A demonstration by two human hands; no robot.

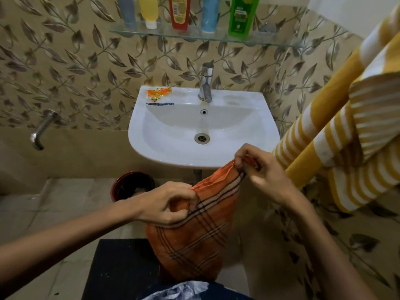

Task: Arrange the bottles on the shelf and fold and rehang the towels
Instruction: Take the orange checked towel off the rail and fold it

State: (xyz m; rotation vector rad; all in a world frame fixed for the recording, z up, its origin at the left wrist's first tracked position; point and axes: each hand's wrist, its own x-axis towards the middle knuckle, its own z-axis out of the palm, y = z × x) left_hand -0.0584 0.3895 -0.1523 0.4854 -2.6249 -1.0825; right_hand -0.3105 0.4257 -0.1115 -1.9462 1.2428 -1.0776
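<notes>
- Orange checked towel point(194, 230) held up in front of the sink point(249, 148), hanging low over the black mat point(119, 267).
- Top hem running up and to the right between both grips.
- Left hand point(171, 204) pinching the lower end, right hand point(262, 167) pinching the higher end.
- Striped yellow towels point(346, 137) hanging just right of the right hand, so that hand nearer for rehanging.
</notes>
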